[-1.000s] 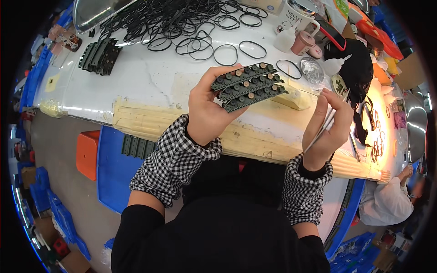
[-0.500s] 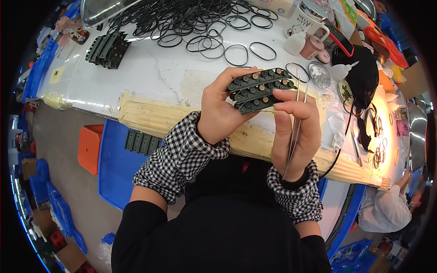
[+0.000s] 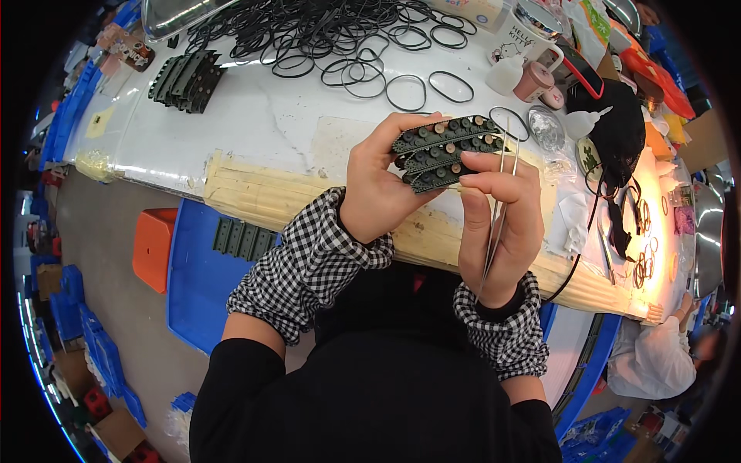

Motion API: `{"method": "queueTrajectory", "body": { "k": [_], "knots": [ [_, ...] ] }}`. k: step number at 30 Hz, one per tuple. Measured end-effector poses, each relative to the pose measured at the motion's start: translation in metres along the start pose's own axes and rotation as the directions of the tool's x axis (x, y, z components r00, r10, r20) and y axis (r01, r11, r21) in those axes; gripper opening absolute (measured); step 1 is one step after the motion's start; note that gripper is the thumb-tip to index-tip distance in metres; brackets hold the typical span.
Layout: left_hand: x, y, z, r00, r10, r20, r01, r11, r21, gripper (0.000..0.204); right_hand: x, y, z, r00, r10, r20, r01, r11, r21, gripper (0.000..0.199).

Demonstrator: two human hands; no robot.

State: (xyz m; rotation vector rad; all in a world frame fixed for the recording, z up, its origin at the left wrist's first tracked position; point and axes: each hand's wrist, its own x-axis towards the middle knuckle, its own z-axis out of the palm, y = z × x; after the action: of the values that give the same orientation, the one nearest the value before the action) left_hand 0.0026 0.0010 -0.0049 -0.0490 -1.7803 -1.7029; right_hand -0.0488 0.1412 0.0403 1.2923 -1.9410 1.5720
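Mid-frame, the left hand (image 3: 378, 177) grips dark strips (image 3: 434, 158), round knobs (image 3: 450, 147) already on; the right hand (image 3: 505, 224) pinches tweezers (image 3: 494, 238). I can't tell what's left.

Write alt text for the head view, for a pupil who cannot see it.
A left hand holds stacked dark green parts over a white table; the right hand, holding tweezers, is at their right end. Black bands lie heaped beyond.

The right hand (image 3: 515, 224) seemingly hides part of the green strips (image 3: 436, 158).
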Motion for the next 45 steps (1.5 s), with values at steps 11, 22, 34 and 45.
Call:
{"method": "queueTrajectory", "body": {
  "k": [11, 22, 34, 45],
  "knots": [
    [0.000, 0.002, 0.002, 0.999, 0.001, -0.043, -0.003, 0.999, -0.050, 0.056, 0.002, 0.020, -0.036, 0.942, 0.088, -0.324, -0.121, 0.989, -0.084, 0.005],
    [-0.001, 0.005, 0.004, 0.999, 0.011, -0.045, -0.012, 0.999, -0.035, 0.056, 0.004, 0.059, -0.056, 0.998, -0.057, 0.020, 0.056, 0.753, -0.656, 0.010],
    [-0.001, 0.005, 0.004, 0.999, 0.000, -0.040, -0.001, 1.000, -0.020, 0.057, 0.004, 0.064, -0.060, 0.997, -0.014, 0.073, 0.057, 0.773, -0.631, 0.014],
    [0.015, 0.031, -0.002, 0.924, 0.220, 0.311, -0.290, 0.937, 0.197, 0.046, 0.033, -0.005, -0.065, 0.852, -0.183, 0.490, 0.404, 0.825, -0.396, 0.070]
  ]
}}
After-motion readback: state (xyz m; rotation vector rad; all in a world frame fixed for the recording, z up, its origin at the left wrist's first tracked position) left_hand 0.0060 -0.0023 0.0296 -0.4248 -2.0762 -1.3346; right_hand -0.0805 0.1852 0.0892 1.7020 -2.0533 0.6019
